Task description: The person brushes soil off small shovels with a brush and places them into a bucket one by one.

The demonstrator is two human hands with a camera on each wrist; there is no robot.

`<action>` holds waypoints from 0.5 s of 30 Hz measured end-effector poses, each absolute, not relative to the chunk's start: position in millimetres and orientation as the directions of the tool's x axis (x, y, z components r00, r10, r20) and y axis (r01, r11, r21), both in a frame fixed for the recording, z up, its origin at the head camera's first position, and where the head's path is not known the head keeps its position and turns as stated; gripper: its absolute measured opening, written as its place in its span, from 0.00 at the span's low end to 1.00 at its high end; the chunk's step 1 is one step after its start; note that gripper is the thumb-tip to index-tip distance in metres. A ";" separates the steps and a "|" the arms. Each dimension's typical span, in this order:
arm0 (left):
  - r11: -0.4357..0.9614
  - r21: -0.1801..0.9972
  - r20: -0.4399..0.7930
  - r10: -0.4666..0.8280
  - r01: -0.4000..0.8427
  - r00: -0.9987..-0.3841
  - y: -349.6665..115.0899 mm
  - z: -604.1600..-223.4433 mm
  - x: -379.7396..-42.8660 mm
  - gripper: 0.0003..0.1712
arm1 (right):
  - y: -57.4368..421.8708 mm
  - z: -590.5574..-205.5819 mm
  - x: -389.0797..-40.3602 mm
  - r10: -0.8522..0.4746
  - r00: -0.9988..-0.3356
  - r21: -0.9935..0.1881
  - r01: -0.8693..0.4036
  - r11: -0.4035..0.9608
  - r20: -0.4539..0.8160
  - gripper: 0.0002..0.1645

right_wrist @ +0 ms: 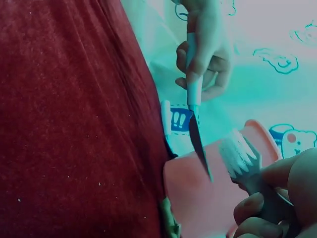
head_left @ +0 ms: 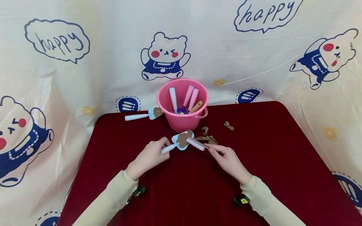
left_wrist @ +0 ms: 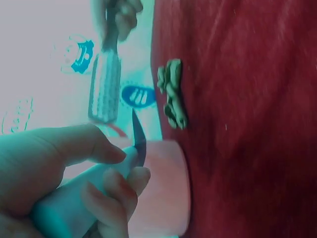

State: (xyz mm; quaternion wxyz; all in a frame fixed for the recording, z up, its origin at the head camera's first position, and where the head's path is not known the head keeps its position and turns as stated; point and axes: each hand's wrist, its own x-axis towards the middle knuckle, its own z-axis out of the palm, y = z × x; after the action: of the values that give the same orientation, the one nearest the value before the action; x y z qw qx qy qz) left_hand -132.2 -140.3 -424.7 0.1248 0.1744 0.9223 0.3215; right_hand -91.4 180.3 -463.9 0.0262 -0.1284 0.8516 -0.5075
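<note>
In the head view my left hand [head_left: 151, 155] grips the pale blue handle of a small hand trowel [head_left: 174, 138], held in front of the pink bucket. Brown matter [head_left: 182, 141] covers much of its light blue blade. My right hand [head_left: 229, 160] pinches the handle of a scrubbing brush [head_left: 195, 144] with white bristles, whose tip overlaps the blade's right edge in this view. In the left wrist view, thumb and fingers wrap round the trowel handle [left_wrist: 74, 198]. The right wrist view has the trowel blade [right_wrist: 199, 146] edge-on, left of the brush bristles [right_wrist: 237, 153].
Behind the hands stands a pink bucket [head_left: 181, 124] holding several tools with white, pink and wooden handles. A second blue trowel [head_left: 137, 117], brown on its blade, lies left of it. Brown pieces [head_left: 210, 139] lie right of the bucket on the dark red cloth [head_left: 268, 150]. A printed curtain [head_left: 113, 62] surrounds the table.
</note>
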 end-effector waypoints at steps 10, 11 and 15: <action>0.696 0.604 0.039 0.461 0.388 -0.887 -113.4 -423.1 -130.8 0.06 | 166.4 -459.6 -95.1 -0.292 -0.933 -0.764 -0.342 0.547 0.208 0.19; 0.694 0.597 0.055 0.466 0.403 -0.883 -111.2 -423.5 -131.0 0.06 | 166.1 -459.5 -95.4 -0.299 -0.928 -0.748 -0.360 0.557 0.224 0.19; 0.688 0.575 0.105 0.473 0.442 -0.875 -105.5 -425.9 -130.7 0.06 | 167.9 -460.8 -95.6 -0.317 -0.904 -0.673 -0.426 0.604 0.288 0.19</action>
State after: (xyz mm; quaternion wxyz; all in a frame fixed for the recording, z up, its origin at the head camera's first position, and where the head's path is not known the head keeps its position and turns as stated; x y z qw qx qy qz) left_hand -130.7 -105.5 -425.9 0.0257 0.2491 0.9184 0.3063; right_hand -95.6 167.9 -460.8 -0.0694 -0.2083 0.8929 -0.3930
